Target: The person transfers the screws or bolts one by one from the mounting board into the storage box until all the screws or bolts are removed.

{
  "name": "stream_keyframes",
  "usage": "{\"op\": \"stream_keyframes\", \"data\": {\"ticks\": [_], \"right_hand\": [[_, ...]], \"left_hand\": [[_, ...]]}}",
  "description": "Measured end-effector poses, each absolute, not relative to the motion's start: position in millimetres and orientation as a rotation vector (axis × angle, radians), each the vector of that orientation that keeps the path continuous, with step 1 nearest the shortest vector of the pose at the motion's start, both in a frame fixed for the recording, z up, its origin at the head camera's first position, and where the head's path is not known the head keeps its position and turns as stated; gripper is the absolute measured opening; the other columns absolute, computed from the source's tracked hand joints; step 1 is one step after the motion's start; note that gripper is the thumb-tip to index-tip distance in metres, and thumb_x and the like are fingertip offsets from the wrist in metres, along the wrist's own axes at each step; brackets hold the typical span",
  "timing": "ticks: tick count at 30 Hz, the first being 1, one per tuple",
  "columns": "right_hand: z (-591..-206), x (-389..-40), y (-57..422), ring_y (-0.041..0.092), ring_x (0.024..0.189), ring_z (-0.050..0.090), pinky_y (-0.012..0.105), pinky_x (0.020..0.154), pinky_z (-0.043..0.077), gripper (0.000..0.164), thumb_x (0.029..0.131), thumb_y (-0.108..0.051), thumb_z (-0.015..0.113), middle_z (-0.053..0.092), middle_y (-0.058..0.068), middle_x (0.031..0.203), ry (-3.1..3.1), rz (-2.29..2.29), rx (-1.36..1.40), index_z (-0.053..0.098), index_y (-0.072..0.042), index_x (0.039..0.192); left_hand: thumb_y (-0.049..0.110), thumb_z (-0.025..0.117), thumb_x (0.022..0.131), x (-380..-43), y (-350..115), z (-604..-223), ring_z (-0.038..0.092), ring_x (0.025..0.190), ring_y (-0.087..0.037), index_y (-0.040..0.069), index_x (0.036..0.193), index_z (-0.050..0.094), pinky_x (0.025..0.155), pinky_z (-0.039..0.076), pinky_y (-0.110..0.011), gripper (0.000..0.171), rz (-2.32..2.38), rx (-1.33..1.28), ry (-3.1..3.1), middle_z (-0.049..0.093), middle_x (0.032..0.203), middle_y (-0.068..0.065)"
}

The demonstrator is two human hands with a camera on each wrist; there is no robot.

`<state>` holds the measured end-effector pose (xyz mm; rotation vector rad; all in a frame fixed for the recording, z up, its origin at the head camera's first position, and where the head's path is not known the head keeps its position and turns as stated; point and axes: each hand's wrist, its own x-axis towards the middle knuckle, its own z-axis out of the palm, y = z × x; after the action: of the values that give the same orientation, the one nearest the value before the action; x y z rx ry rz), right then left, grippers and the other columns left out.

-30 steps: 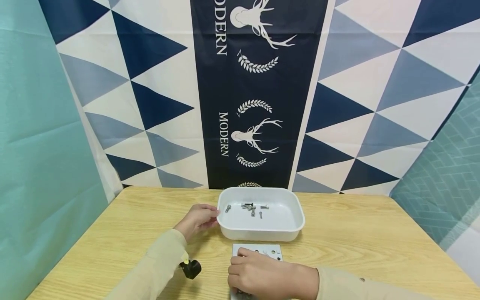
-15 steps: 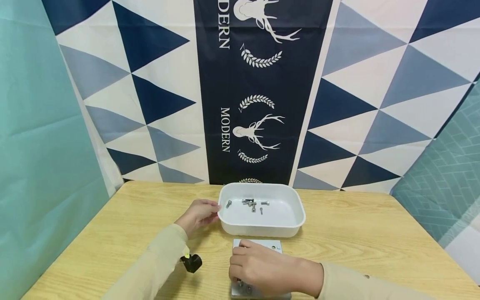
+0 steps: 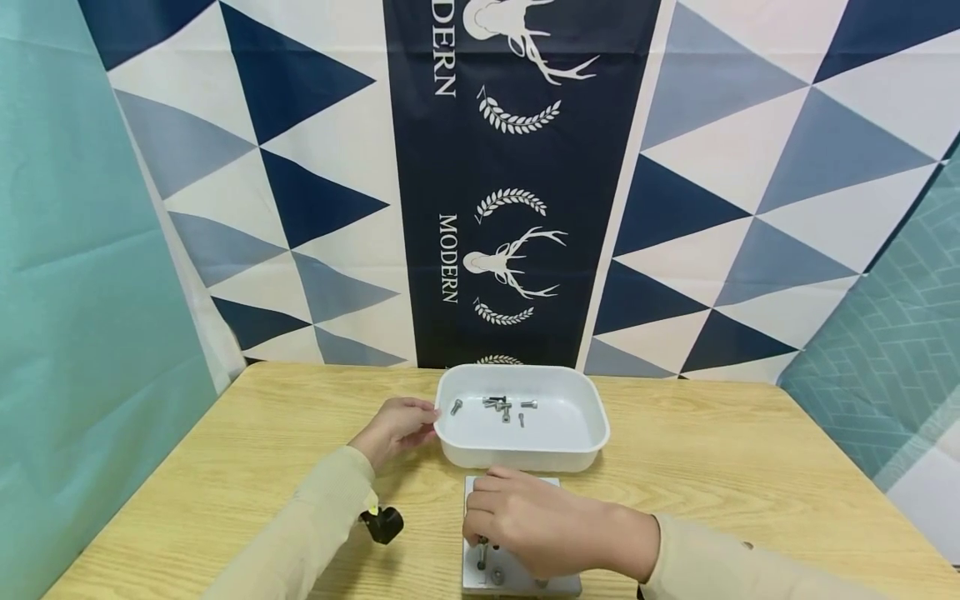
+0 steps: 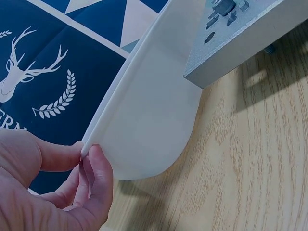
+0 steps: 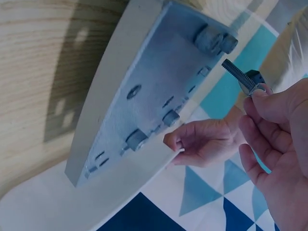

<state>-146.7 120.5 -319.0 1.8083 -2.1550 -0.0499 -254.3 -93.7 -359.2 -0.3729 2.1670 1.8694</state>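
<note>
My left hand (image 3: 397, 425) pinches the left rim of a white tray (image 3: 525, 458) between thumb and fingers, as the left wrist view (image 4: 144, 120) shows. Over a grey metal plate (image 3: 472, 517) with holes, my right hand (image 3: 525, 521) holds a bolt (image 5: 239, 75) by its head end. The bolt's threaded shank points at the plate's face, with a gap in the right wrist view. Several bolts (image 5: 137, 139) sit in the plate's holes. My right hand covers part of the plate in the head view.
Loose bolts (image 3: 501, 404) lie inside the tray. The plate stands raised just in front of the tray on a wooden table (image 3: 697, 467). A black wrist camera (image 3: 384, 525) hangs by my left sleeve. A patterned cloth (image 3: 502, 167) hangs behind.
My right hand has risen slightly and shifted a little to the right over the plate, baring more of its lower part. The left hand keeps its hold on the tray.
</note>
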Motion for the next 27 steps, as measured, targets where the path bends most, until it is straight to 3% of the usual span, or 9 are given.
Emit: {"op": "stream_keyframes", "data": {"ticks": [13,19,27], "right_hand": [[-308.2,-152.6,123.6,0.005,0.085,0.048,0.02,0.08,0.043,0.02,0.081,-0.01,0.07,0.058,-0.013,0.087,-2.212,-0.153,1.767,0.06,-0.022,0.092],[-307.3,-159.3,126.6,0.006,0.085,0.048,0.021,0.081,0.043,0.028,0.074,-0.006,0.074,0.057,-0.013,0.087,-2.289,-0.17,1.73,0.06,-0.022,0.093],[-306.6,-172.2,131.9,0.005,0.085,0.05,0.021,0.08,0.045,0.025,0.077,-0.002,0.069,0.06,-0.012,0.087,-2.358,-0.129,1.661,0.062,-0.02,0.094]], "left_hand": [[0.005,0.06,0.092,-253.4,-94.6,-358.2,0.058,0.071,-0.01,-0.005,0.115,0.06,0.068,0.054,-0.02,0.025,1.843,-0.381,2.176,0.064,0.1,-0.015],[0.004,0.061,0.092,-254.3,-94.5,-357.8,0.057,0.07,-0.01,-0.005,0.115,0.06,0.066,0.053,-0.018,0.025,1.839,-0.386,2.174,0.063,0.096,-0.013],[0.005,0.06,0.092,-255.1,-94.0,-357.1,0.057,0.071,-0.01,-0.004,0.116,0.06,0.064,0.052,-0.017,0.025,1.832,-0.398,2.163,0.063,0.101,-0.015]]}}
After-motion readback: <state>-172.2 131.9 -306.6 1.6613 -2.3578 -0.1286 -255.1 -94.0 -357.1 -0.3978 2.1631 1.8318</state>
